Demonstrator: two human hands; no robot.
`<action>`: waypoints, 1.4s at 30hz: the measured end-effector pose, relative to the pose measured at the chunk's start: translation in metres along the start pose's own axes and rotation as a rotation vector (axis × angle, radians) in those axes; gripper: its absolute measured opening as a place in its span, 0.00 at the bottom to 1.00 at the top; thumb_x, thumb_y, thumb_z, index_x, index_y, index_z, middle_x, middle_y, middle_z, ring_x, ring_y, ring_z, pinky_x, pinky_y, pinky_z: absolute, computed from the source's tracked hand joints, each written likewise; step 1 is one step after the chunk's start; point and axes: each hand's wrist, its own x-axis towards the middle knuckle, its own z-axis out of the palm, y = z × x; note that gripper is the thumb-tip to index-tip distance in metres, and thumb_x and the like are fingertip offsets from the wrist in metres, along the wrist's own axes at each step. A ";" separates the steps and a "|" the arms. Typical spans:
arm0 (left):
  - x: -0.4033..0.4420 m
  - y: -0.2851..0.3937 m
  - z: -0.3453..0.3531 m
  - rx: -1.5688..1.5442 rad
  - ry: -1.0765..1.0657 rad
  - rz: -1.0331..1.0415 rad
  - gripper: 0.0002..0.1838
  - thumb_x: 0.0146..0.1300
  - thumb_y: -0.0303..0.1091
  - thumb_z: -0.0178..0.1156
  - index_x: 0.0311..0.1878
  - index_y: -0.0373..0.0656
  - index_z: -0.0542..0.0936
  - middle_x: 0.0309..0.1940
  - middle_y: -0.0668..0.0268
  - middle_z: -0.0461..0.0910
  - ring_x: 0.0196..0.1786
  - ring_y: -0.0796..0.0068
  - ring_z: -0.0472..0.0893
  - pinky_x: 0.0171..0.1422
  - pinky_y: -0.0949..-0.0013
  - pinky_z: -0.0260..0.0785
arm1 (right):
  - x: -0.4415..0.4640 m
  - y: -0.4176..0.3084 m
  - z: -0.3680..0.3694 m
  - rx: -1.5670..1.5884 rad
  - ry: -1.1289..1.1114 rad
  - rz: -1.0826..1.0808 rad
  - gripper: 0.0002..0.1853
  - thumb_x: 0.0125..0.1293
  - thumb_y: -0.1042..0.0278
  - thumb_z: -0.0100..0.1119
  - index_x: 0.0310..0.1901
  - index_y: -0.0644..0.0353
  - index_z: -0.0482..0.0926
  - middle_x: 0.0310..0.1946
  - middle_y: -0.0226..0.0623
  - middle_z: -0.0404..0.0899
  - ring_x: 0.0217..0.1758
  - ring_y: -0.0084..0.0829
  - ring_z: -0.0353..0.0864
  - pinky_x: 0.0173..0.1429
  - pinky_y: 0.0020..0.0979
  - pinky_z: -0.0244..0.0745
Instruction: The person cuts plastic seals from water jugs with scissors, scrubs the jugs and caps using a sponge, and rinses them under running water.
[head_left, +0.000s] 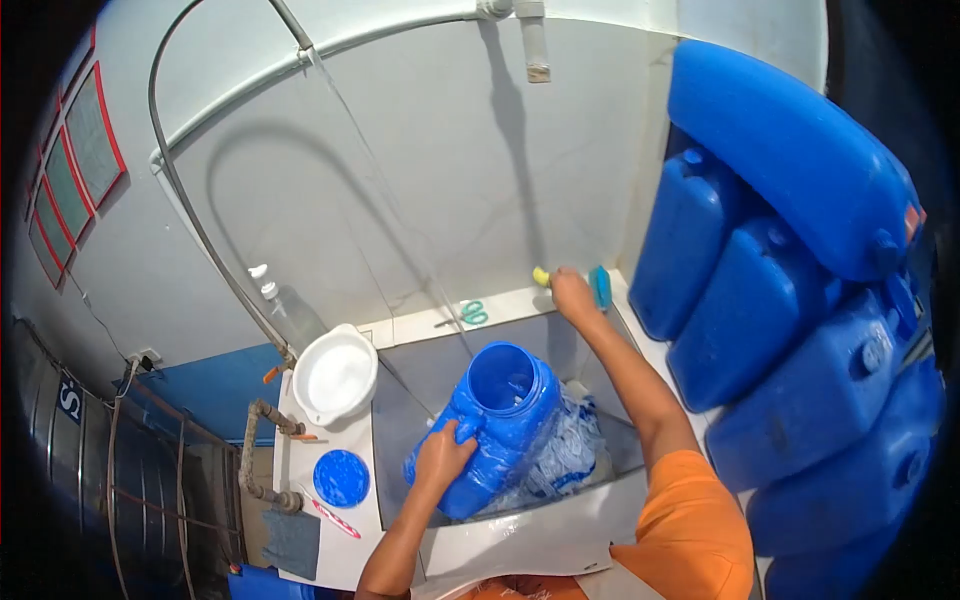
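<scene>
A blue plastic jug (490, 440) with a wide round mouth leans in the sink (410, 375), its opening tilted up and away from me. My left hand (443, 457) is closed around the jug's side handle. At the back ledge, my right hand (572, 294) has its fingers closed at a small yellow piece (541, 276), perhaps a sponge, which pokes out on the left. Just right of that hand stands a teal brush or scrubber (600, 287). Wet, crumpled blue-and-white plastic or cloth (570, 445) lies in the sink beside the jug. Water streams down from the hose above.
Teal-handled scissors (474, 313) lie on the back ledge. On the left counter are a white bowl (336, 375), pump bottles (290, 315), a blue lid (341, 478), a pink-and-white brush (337, 519) and a grey cloth (291, 544). Several large blue jerrycans (745, 310) crowd the right side.
</scene>
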 end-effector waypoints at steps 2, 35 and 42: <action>0.020 -0.004 0.011 -0.089 -0.005 -0.021 0.25 0.51 0.43 0.61 0.48 0.34 0.75 0.31 0.44 0.79 0.37 0.45 0.79 0.42 0.53 0.71 | 0.015 0.022 0.066 -0.070 -0.384 0.192 0.09 0.56 0.71 0.49 0.32 0.66 0.78 0.38 0.54 0.78 0.44 0.52 0.76 0.50 0.46 0.71; 0.119 -0.037 0.035 0.283 0.339 0.216 0.22 0.56 0.47 0.60 0.47 0.39 0.75 0.37 0.53 0.77 0.41 0.52 0.75 0.47 0.52 0.64 | 0.069 -0.165 0.032 0.907 -1.122 0.328 0.08 0.52 0.85 0.48 0.32 0.77 0.77 0.27 0.50 0.80 0.29 0.40 0.84 0.33 0.30 0.81; 0.149 0.005 0.055 -0.037 0.322 0.499 0.16 0.59 0.32 0.54 0.49 0.36 0.72 0.43 0.53 0.74 0.48 0.53 0.71 0.50 0.53 0.61 | 0.071 -0.161 0.029 0.894 -1.059 0.296 0.08 0.52 0.81 0.50 0.33 0.74 0.77 0.28 0.47 0.79 0.27 0.34 0.82 0.33 0.25 0.80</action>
